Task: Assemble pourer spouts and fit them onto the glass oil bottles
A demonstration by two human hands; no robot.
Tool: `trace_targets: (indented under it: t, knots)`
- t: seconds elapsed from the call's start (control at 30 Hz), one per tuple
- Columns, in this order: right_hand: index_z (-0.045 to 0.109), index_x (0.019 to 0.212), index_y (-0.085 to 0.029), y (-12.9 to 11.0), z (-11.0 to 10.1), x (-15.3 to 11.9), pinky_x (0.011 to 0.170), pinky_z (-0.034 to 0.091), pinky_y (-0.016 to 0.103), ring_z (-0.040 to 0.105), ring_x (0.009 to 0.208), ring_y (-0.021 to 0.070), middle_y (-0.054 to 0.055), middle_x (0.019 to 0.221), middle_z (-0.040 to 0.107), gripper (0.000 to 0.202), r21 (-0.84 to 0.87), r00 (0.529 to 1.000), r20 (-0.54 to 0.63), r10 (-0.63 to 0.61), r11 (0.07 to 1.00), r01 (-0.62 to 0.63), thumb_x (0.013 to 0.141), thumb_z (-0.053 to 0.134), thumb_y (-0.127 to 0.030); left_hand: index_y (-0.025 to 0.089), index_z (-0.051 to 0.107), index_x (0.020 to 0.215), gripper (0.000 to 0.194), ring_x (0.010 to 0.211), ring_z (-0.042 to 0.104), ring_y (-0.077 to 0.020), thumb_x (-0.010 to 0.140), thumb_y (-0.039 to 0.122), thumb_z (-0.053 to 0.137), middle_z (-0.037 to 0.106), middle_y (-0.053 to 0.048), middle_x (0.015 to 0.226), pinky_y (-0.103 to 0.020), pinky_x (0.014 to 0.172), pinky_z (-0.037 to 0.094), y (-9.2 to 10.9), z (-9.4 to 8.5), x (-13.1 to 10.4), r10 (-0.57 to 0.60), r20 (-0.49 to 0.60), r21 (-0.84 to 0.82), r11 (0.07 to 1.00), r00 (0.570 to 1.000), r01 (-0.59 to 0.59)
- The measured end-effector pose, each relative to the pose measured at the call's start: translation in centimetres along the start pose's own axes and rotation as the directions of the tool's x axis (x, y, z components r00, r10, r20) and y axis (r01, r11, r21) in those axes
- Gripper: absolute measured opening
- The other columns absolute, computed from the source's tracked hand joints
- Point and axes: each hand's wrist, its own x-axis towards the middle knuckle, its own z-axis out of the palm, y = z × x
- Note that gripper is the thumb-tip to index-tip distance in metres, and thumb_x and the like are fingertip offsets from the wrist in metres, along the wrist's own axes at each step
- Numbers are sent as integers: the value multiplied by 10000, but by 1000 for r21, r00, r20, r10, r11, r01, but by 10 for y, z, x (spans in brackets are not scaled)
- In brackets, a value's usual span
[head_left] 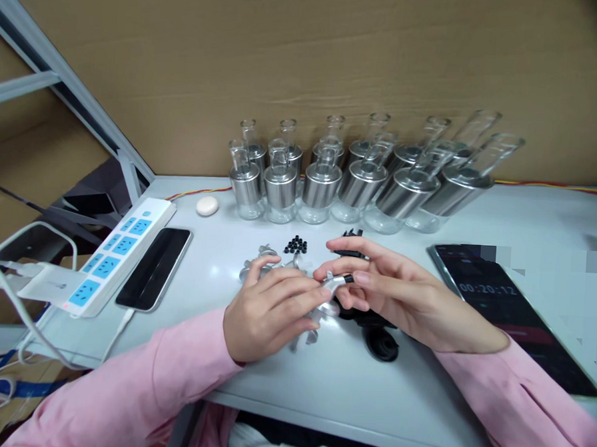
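My left hand [279,307] is closed around a small silver spout-shaped part [333,283] over the middle of the table. Thumb and fingertips of my right hand [400,285] pinch a small black piece [349,278] at the end of that silver part. I cannot tell how far the black piece sits on or in it. Other silver parts [256,269] lie beside and beneath my left hand, partly hidden. Behind my hands is a cluster of tiny black rings [296,245]. A round black part [381,343] and more black pieces [351,245] lie around my right hand.
Several glass bottles with steel sleeves [322,185] stand in two rows near the cardboard wall [307,57]. A power strip [121,254], a phone [154,269] and a round white object [207,206] are at the left. A larger device showing a timer [504,314] lies at the right.
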Motion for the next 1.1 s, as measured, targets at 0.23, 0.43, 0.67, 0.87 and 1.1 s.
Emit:
trace_targets:
  t: [0.23,0.43,0.67,0.87,1.1]
  knots:
    - [528,1041,-225,-3,3,0,603,449,260,530,608,89,30,918,653,344,-24,1000,-25,6,1000,-7,729,670,-251,150,512,1123,237,938,577,-171,948,280,419,684,-59,965,-409,960,310,1,-1,0,0,24,18,1000,1000,-1]
    - [500,977,-225,-1,2,0,584,421,236,510,592,70,3,890,647,316,33,1000,-11,12,999,-11,725,691,-236,159,524,1109,240,927,571,-161,958,291,394,689,-48,952,-395,958,311,1,-1,1,5,31,37,999,1000,-6]
    - [441,907,-231,-1,4,0,566,396,236,490,575,70,-2,875,636,328,9,1000,-26,1,1000,-1,716,705,-268,152,528,1114,243,916,570,-166,955,287,403,691,-47,957,-401,961,308,1,-1,1,12,32,31,999,999,-13]
    - [391,846,-230,1,4,1,558,395,237,478,562,68,-4,866,624,353,-11,999,-19,-32,999,32,713,709,-305,151,528,1125,252,918,565,-170,955,288,401,690,-48,964,-404,960,306,1,-1,0,4,43,25,1000,999,-6]
    - [464,910,-225,2,4,0,610,490,269,578,638,114,40,911,651,266,-215,991,-34,-132,969,122,773,646,-362,156,530,1122,255,930,567,-168,959,292,391,687,-57,974,-401,960,306,0,1,-1,-8,30,31,999,1000,8]
